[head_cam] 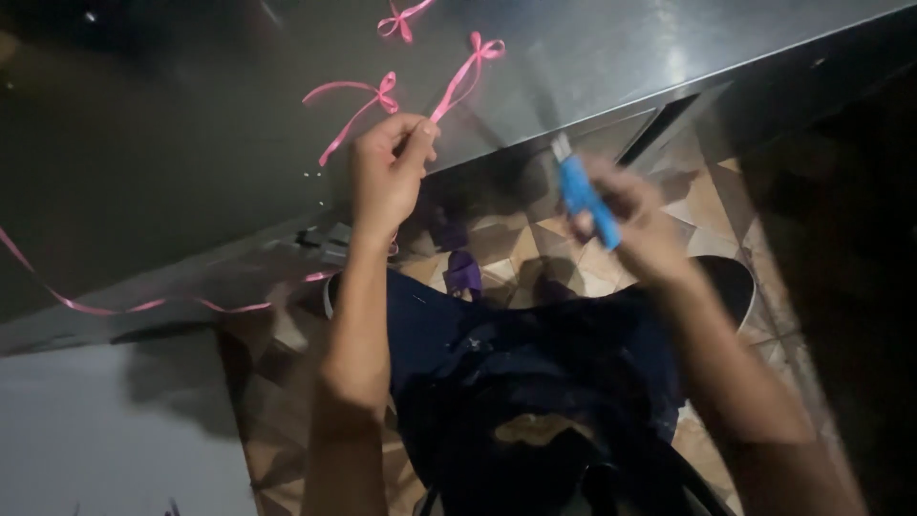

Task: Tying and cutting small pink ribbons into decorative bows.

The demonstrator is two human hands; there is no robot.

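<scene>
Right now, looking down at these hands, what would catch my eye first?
Probably the pink ribbon bows lying on the shiny metal table, with the left hand pinching one bow's tail at the table edge. Next, the bright blue tool gripped in the blurred right hand above the tiled floor.

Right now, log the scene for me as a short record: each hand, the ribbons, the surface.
left hand: pinches a pink ribbon at the table edge
right hand: grips a blue tool, blurred, kind unclear
bows: three pink bows lie on the table, one at, one at, and one on the pinched ribbon
loose ribbon: trails along the table's near edge
floor: patterned tiles
</scene>
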